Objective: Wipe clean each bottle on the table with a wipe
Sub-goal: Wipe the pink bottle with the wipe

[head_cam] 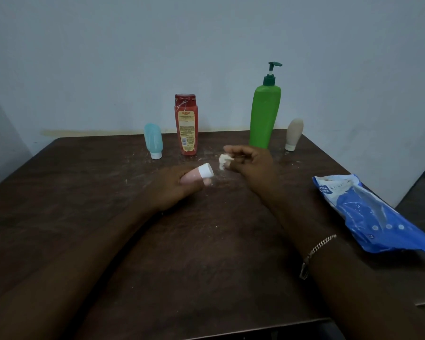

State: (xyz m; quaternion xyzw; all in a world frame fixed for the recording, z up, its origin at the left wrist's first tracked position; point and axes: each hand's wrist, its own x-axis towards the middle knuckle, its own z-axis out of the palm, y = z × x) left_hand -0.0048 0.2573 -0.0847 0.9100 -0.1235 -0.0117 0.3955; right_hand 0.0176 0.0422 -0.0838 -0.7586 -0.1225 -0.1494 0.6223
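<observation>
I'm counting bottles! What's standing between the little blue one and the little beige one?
In the head view, two bottles stand between the blue bottle and the beige bottle: the red bottle, then the green pump bottle.

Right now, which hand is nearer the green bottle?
Right. The right hand, pinching a wipe, sits just in front of the green bottle, near its base. The left hand, holding a pink bottle, is farther left and closer to the person.
</observation>
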